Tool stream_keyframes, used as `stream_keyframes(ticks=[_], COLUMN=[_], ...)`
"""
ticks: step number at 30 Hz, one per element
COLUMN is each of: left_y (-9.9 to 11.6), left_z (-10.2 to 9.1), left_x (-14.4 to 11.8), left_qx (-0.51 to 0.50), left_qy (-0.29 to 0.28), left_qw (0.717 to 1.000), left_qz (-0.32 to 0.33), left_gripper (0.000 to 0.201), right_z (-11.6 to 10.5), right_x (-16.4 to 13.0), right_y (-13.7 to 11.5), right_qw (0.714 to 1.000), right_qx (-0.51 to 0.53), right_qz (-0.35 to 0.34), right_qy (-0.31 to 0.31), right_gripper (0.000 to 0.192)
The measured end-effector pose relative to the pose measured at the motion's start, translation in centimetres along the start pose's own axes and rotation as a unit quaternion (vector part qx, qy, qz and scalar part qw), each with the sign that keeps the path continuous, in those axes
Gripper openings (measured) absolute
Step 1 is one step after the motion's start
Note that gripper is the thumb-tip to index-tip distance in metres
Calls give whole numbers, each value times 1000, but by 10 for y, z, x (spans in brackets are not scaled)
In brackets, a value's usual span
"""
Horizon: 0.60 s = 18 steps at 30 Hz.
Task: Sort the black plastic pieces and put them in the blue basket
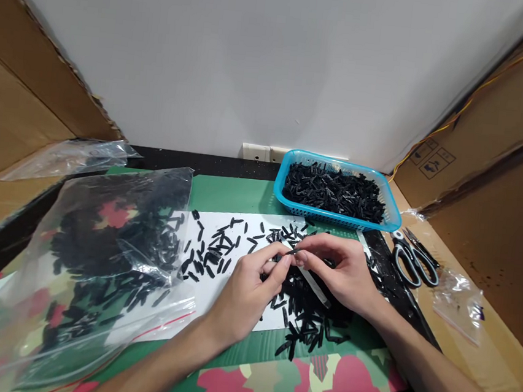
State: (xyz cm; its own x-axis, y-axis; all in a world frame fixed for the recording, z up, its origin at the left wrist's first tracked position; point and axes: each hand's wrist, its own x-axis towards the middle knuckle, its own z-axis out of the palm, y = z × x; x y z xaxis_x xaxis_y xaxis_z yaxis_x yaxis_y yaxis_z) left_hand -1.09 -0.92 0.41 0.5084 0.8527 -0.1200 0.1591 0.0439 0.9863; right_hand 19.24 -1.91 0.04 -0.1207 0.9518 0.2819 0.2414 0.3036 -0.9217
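My left hand [245, 290] and my right hand [344, 272] meet over a white sheet [240, 228] on the table. Between their fingertips they pinch a small black plastic piece [289, 252]. A thin white strip [315, 285] runs down under my right hand; I cannot tell which hand holds it. Several loose black pieces [214, 253] lie scattered on the sheet, and a thicker heap [307, 323] lies below my hands. A blue basket [391, 221] full of the same black pieces stands behind my right hand.
A large clear bag [98, 254] with black pieces lies at the left. Black-handled scissors [415, 263] and a small clear bag [459, 301] lie on cardboard at the right. Cardboard walls close both sides; a white wall stands behind.
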Motion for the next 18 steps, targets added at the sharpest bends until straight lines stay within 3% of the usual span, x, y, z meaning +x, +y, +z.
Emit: stream_keyframes(ticks=[3,6,8,18], left_y=[-2,-4,-4,-1], left_z=[0,0,0,1], left_x=[-1,-1,-1,-5], left_qx=[4,12,9,-41], left_qy=[6,5,-2,-21], left_qw=[1000,1000,1000,999], left_qz=[2,7,15,20], left_gripper=[31,33,34,36], right_z=[-1,-2,-3,3], right_x=[-1,-2,-2,-5], right_y=[0,4,7,2], right_qw=[992,949,927,953], right_qx=[-99,-223,-262,-200], right_qz=[-83,-221,-268,-225], right_qy=[2,7,11,25], right_gripper=[8,13,16,13])
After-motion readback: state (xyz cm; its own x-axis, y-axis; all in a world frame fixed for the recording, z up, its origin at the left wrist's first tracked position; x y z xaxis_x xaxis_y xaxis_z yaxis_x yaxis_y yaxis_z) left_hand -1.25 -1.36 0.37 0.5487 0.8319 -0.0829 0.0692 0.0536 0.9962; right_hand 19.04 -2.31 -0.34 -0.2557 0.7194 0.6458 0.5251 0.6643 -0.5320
